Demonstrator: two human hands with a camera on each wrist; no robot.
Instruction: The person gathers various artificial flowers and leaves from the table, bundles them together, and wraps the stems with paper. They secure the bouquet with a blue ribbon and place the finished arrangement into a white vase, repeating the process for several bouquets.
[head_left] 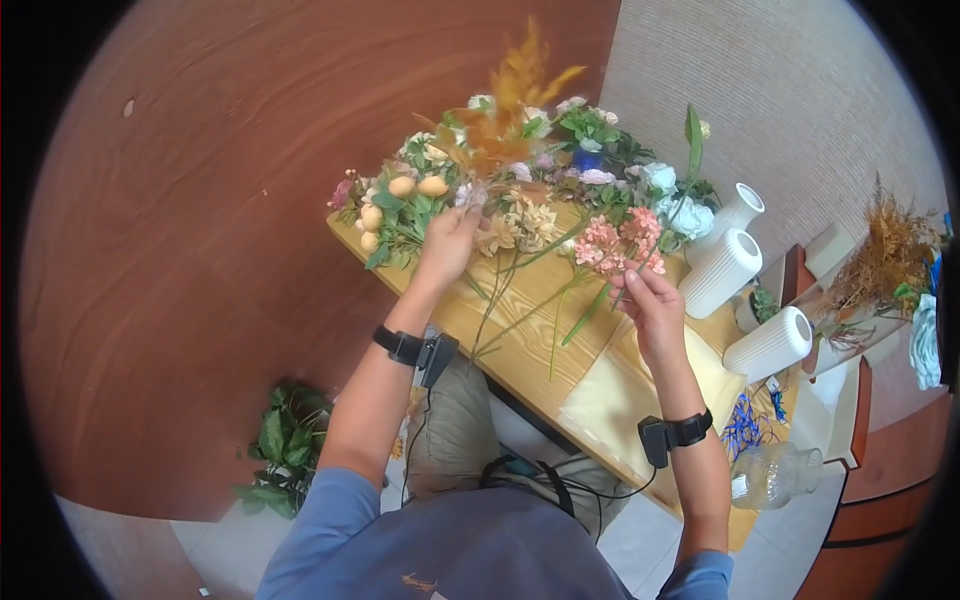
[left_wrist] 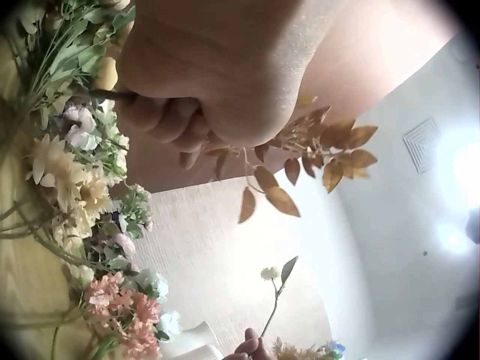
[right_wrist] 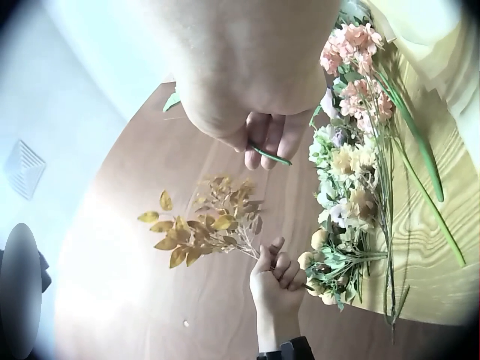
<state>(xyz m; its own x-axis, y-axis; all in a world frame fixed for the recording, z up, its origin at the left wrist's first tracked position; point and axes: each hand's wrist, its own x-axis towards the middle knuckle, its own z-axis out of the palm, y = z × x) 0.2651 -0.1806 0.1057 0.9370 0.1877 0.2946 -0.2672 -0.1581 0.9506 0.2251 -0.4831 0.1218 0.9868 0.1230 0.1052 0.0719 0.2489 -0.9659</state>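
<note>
My left hand (head_left: 452,243) curls its fingers round the stem of a branch with golden-brown leaves (right_wrist: 196,232), which stands up above the flowers in the head view. Farther right, my right hand (head_left: 657,308) pinches a thin green stem bearing a small pale flower (left_wrist: 270,274) and a long green leaf (head_left: 692,140). The cut lower end of that stem (right_wrist: 271,156) pokes out past the fingers in the right wrist view. Coral-pink flowers (head_left: 622,240) lie just beyond the right hand. Cream flowers (head_left: 520,228) and a bunch with yellow-orange fruit (head_left: 402,187) lie about the left hand.
Several artificial flowers cover the far side of the wooden table (head_left: 520,310), stems pointing toward me. White ribbed vases (head_left: 722,272) stand at the right, near a clear glass vase (head_left: 776,475) and blue strands (head_left: 743,428). A leafy plant (head_left: 285,445) is below left.
</note>
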